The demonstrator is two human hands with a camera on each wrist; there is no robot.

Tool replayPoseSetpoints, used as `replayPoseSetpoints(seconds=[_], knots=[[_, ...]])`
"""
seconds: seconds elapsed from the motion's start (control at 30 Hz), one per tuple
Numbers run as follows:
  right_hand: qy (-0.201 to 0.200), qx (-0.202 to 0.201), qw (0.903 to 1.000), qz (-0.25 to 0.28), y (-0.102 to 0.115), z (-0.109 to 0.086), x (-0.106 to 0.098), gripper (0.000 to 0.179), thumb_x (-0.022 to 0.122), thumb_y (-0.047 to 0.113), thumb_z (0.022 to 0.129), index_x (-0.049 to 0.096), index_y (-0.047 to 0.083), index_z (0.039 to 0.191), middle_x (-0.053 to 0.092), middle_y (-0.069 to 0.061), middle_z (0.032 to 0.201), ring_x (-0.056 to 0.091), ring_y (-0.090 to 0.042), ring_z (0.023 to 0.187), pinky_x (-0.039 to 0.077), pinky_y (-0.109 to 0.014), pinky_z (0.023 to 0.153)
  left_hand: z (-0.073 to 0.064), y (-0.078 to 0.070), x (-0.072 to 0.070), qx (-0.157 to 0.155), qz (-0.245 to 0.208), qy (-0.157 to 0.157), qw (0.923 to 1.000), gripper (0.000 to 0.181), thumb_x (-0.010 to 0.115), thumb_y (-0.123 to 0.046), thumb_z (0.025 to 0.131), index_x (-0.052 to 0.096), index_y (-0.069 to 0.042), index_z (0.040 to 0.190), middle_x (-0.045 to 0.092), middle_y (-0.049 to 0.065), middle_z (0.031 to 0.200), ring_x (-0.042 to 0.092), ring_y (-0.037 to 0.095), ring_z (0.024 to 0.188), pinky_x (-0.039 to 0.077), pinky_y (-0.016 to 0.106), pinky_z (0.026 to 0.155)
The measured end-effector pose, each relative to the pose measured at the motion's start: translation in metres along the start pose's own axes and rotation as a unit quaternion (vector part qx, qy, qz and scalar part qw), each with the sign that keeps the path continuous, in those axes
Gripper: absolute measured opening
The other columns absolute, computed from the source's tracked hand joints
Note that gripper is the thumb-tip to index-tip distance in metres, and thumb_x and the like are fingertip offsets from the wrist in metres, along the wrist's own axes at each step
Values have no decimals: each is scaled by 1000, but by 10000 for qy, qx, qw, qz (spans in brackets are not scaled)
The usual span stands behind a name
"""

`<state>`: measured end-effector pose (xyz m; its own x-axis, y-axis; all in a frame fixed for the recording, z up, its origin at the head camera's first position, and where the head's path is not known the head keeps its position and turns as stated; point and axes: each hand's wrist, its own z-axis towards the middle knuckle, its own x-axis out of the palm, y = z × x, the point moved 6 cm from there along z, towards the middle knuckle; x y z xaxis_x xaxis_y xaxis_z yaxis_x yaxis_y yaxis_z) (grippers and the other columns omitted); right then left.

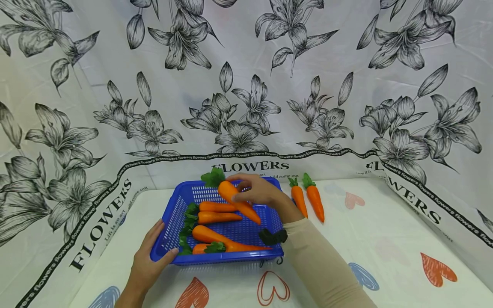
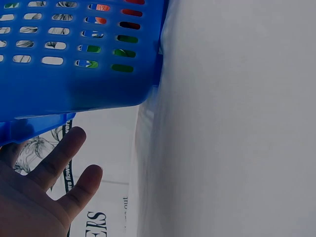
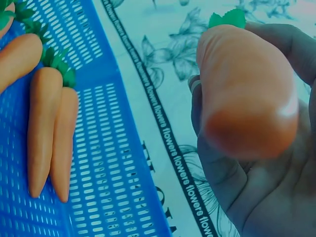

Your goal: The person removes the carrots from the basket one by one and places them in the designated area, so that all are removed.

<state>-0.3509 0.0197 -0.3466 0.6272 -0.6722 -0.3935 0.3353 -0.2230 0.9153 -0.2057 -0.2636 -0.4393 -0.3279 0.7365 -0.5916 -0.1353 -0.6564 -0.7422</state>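
Observation:
My right hand (image 1: 256, 190) holds an orange carrot (image 1: 240, 203) with a green leafy top above the blue plastic basket (image 1: 169, 214). In the right wrist view, fingers and thumb curl round this carrot (image 3: 247, 94). My left hand (image 1: 148, 259) is at the basket's near left corner, thumb over the rim and fingers along the outside. Two of its fingers (image 2: 81, 190) stretch out straight below the rim in the left wrist view. Inside the basket lie several carrots (image 1: 219, 218), leafy tops mostly to the left. Dark leaves (image 1: 272, 236) show at its right side.
Two more carrots (image 1: 316, 203) lie on the table right of the basket, one partly behind my right forearm. A white cloth with hearts (image 1: 437, 269) covers the table. Behind it hangs a flower-printed curtain (image 1: 239, 107).

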Motion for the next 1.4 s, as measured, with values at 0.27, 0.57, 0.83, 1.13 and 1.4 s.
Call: replayPoseSetpoints(seconds=[0.27,0.57,0.83,1.13,1.4], knots=[[-318,-228,9992,56,8,-10,-2,56,72,23,83,55,25,136,64,-9,107,64,-27,83,56,-38,64,0,0,0,10,-40,-6,10000,80,74,-29,82,35,-16,151,26,6,156,28,41,136,33,70,94],[-830,-335,9940,632,9,-22,-10,56,70,19,86,52,25,139,63,-12,111,64,-30,92,56,-43,73,-1,0,0,27,-35,-25,10000,80,74,-29,82,35,-16,151,26,6,155,28,42,136,33,70,93],[-1176,-830,9863,807,13,-34,-19,56,70,17,87,51,20,140,62,-16,109,62,-33,92,56,-44,75,-1,1,1,55,-33,11,10000,80,74,-29,83,35,-17,151,26,6,156,28,42,136,32,70,93],[-1412,-1311,9771,899,25,-52,-31,56,64,6,89,48,10,142,61,-20,110,63,-36,94,55,-44,78,-1,1,-1,105,-56,-32,9999,80,74,-29,83,34,-19,151,26,4,156,28,41,136,33,70,94],[-1697,-1222,9733,942,16,-65,-46,58,67,14,88,48,15,142,61,-18,116,61,-35,101,53,-46,84,-1,1,1,79,-46,-15,10000,80,74,-29,83,34,-18,152,26,5,156,29,42,135,33,70,93]])
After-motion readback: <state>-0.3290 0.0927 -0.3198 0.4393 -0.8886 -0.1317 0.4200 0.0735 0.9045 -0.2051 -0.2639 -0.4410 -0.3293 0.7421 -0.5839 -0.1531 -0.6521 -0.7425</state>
